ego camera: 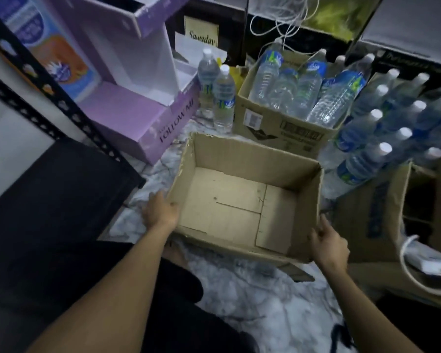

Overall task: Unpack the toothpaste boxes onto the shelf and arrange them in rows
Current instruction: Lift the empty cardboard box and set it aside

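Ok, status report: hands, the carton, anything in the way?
The left hand and right hand hold the carton by its side walls. Carton empty, no toothpaste boxes in view. A box of water bottles close behind it.

We read shop stockroom: brown cardboard carton (278,123) of clear water bottles (311,93), purple cardboard display stand (138,118), black slotted-steel shelving upright (63,104).
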A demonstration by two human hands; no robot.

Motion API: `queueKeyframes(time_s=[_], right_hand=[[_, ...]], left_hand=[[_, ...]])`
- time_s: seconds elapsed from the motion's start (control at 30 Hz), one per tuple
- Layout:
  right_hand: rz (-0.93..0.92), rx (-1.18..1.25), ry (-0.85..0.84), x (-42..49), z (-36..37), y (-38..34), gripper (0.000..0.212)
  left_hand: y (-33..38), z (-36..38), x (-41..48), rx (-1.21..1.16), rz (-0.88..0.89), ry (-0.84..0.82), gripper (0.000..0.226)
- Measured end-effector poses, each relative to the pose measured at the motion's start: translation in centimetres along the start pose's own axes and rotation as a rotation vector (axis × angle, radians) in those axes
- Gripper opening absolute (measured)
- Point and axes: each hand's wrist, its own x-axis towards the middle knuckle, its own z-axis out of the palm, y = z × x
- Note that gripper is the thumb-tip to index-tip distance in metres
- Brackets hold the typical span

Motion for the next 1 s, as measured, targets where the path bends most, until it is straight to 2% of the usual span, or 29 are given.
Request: queueKeyframes(time_s=[0.1, 0.23, 0.37, 0.47, 0.57, 0.73, 0.83, 1.0], right_hand=[[-0.043, -0.126, -0.107, 0.7, 1.0, -0.2, 0.052], [-0.080, -0.173, -0.142, 1.7, 0.6, -0.8, 0.063], [-0.131, -0.077, -0.230, 1.4, 0.8, -1.7, 0.064], [-0.177, 0.043, -0.278, 0.4, 2.3, -3.6, 0.063], [-0.175, 0.230, -0.333, -0.7, 4.6, -6.3, 0.067], [-0.201, 0.352, -0.524, -0.9, 8.6, -10.1, 0.081], [-0.248, 0.281, -0.466, 0.4, 10.2, -10.7, 0.085], [-0.182, 0.367, -0.520, 1.7, 11.6, -8.8, 0.110]], left_hand=[[-2.2, 1.4, 0.3, 0.014, -0.170, -0.139, 0.058], [-2.8, 1.5, 0.1, -0.099, -0.227, -0.195, 0.050], [-2.4, 0.8, 0.7, -0.170, -0.257, -0.083, 0.046], [-1.9, 0.0, 1.0, -0.305, -0.296, 0.035, 0.058], [-2.4, 0.2, 1.1, -0.458, -0.306, 0.010, 0.074], [-2.2, -0.4, 0.8, -0.513, -0.307, 0.055, 0.073], [-1.9, -0.5, 0.7, -0.457, -0.315, 0.044, 0.084], [-1.3, -0.2, 1.3, -0.284, -0.304, 0.029, 0.089]])
